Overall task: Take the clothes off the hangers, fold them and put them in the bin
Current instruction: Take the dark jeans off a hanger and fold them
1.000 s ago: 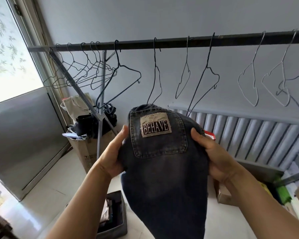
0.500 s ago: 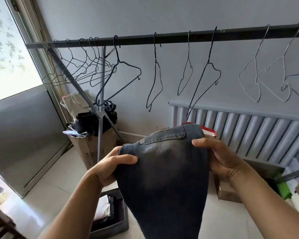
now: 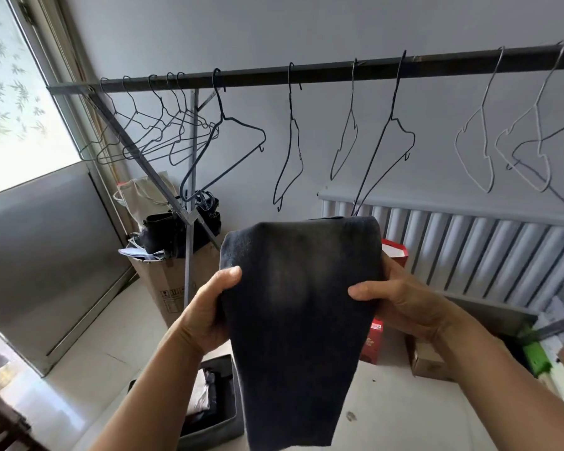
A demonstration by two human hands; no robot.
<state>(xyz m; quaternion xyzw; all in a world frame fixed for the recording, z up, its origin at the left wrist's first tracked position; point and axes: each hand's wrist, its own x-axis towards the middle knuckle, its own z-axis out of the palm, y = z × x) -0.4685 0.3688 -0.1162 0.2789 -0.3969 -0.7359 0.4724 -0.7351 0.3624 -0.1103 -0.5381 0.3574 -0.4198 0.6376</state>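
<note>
I hold a pair of dark faded jeans (image 3: 300, 314) in front of me, folded over at the top so the legs hang down. My left hand (image 3: 209, 310) grips the left edge and my right hand (image 3: 401, 301) grips the right edge. Below, on the floor, a grey bin (image 3: 219, 424) holds folded clothes; the jeans hide its right part. Above, a dark rail (image 3: 306, 76) carries several bare wire hangers (image 3: 223, 138).
A cardboard box (image 3: 166, 281) with bags on top stands by the rack's leg. A radiator (image 3: 469, 249) runs along the wall at right. A red box (image 3: 373, 340) and another carton (image 3: 427, 359) sit on the floor behind the jeans. A window is at left.
The waistband with its labelled pocket has been folded back out of sight. My hands now grip lower on the jeans' sides, and the view has tilted down slightly.
</note>
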